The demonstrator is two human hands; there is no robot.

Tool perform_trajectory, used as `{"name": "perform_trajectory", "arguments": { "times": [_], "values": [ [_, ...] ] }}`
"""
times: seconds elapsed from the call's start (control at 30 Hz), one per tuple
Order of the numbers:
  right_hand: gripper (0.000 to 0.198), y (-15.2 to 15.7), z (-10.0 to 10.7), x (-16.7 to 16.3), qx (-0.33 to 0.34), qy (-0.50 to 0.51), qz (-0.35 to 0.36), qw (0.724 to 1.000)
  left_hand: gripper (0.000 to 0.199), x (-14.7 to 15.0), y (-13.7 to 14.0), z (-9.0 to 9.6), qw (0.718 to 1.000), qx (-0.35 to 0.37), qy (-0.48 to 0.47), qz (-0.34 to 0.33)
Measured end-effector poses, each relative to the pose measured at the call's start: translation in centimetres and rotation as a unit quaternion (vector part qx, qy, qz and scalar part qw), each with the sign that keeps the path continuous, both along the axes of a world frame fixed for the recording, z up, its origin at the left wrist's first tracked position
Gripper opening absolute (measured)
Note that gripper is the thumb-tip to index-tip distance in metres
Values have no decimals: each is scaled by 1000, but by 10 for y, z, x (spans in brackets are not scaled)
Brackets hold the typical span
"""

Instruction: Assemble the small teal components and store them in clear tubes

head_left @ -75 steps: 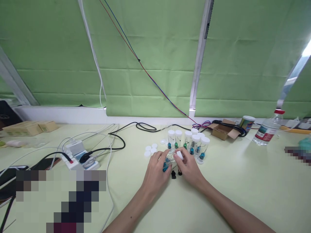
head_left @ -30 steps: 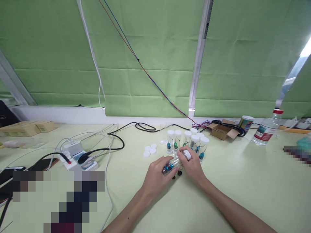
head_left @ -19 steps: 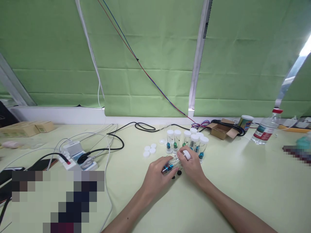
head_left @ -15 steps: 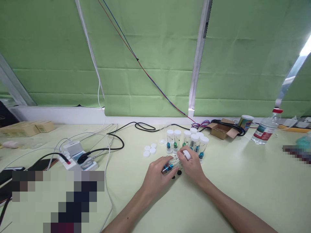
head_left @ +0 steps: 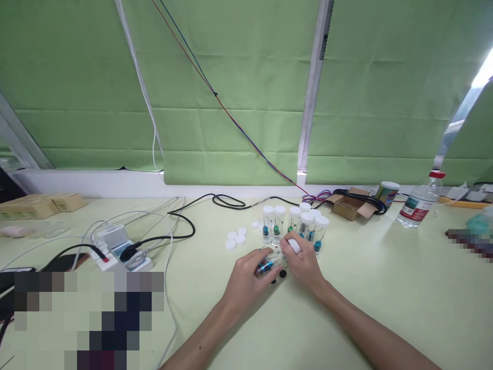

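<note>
Tilted between both hands is a clear tube (head_left: 267, 266) with a blue part inside. My left hand (head_left: 246, 280) is closed around its lower body. At the other end, the fingers of my right hand (head_left: 302, 259) grip a white cap (head_left: 294, 245); whether it is seated on the tube is hidden by the fingers. Just behind stand several clear capped tubes (head_left: 265, 222) holding blue or green parts with bent wires. Below the held tube lie small black round pieces (head_left: 282, 274), partly covered by my hands.
Loose white caps (head_left: 236, 238) lie left of the tubes. A power strip (head_left: 138, 259) with tangled cables is at the left, near a blurred-out area. Along the back are a black cable (head_left: 231, 205), an open cardboard box (head_left: 352, 205), a can (head_left: 387, 193) and a water bottle (head_left: 418, 203).
The blue part within the held tube appears turned, now showing as a longer streak. Both hands keep their grip in nearly the same place. The whole view has shifted slightly.
</note>
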State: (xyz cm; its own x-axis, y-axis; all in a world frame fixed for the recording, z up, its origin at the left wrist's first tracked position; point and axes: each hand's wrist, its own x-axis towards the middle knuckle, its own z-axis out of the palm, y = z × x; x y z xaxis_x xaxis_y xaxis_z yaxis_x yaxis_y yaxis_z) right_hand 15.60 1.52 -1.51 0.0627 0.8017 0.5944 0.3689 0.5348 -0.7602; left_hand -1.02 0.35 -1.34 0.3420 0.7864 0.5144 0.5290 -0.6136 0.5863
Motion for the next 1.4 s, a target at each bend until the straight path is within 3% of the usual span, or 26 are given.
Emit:
{"name": "perform_trajectory", "arguments": {
  "times": [1.4],
  "values": [
    [25, -4, 5, 3, 29, -35, -28, 999, 32, 2, -4, -1, 1000, 5, -3, -6]
  ]
}}
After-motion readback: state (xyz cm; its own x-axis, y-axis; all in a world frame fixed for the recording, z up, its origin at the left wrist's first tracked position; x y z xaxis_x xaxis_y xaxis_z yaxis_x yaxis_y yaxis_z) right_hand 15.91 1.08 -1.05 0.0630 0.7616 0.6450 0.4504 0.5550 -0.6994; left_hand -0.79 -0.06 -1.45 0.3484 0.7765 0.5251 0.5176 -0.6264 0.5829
